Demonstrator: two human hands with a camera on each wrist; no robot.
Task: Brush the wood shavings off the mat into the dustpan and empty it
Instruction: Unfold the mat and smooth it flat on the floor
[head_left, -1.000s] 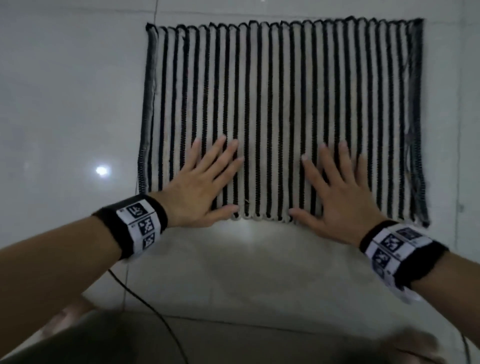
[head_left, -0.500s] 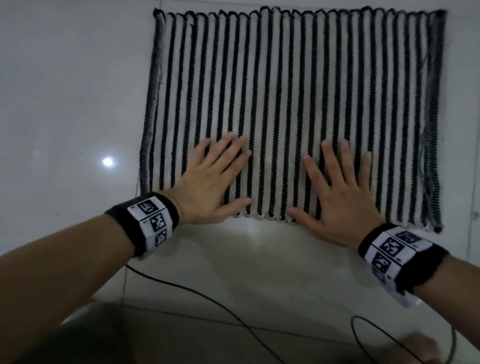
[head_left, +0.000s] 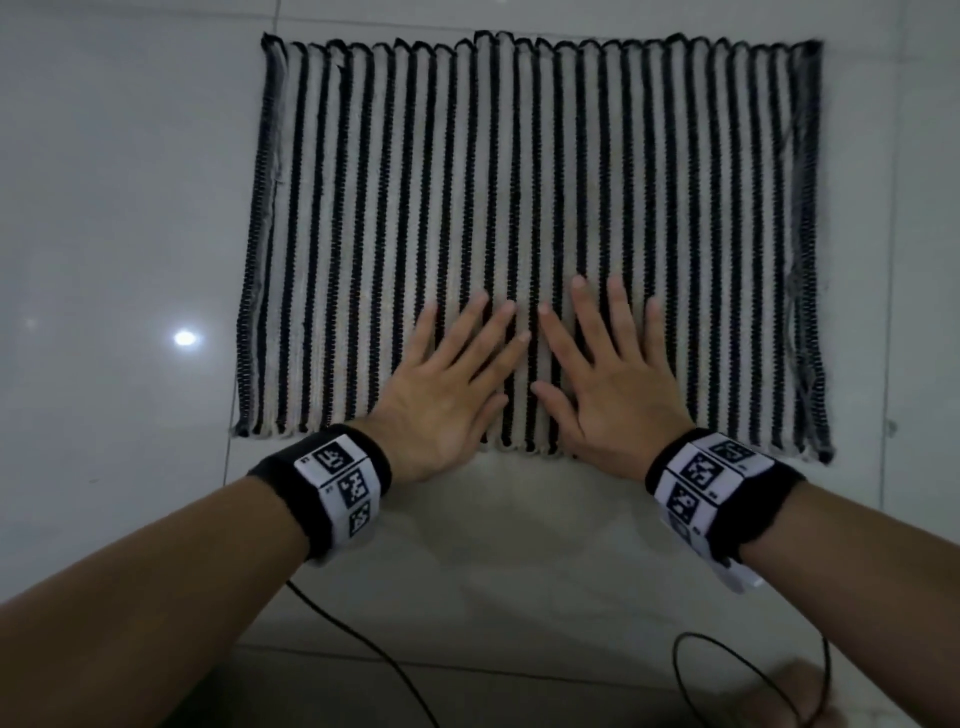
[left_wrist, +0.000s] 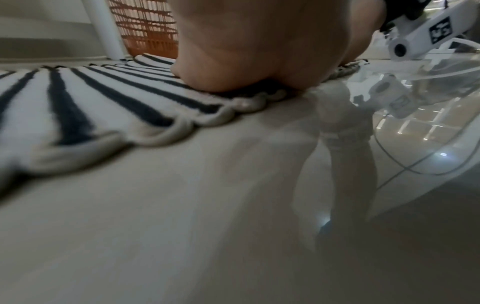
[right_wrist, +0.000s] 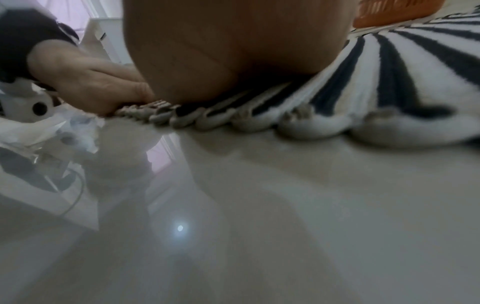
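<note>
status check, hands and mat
Left hand and right hand flat on mat near its front edge, fingers spread. No shavings, brush or dustpan in view. Cable on floor behind wrists.

The right hand (right_wrist: 233, 51) presses flat on the striped mat (right_wrist: 389, 92) at its looped near edge; the left hand (right_wrist: 91, 82) rests just beside it.

**Dim head view, glossy floor, soft wrist pictures**

The head view is dim and greyish, with one small bright glare spot (head_left: 185, 338) on the shiny floor (head_left: 104, 208) at left. Straight lines bow toward its edges. Both wrist views are brighter but blurred up close; the near floor is hazy, mirroring reflections and a lamp glint (right_wrist: 180, 228).
</note>
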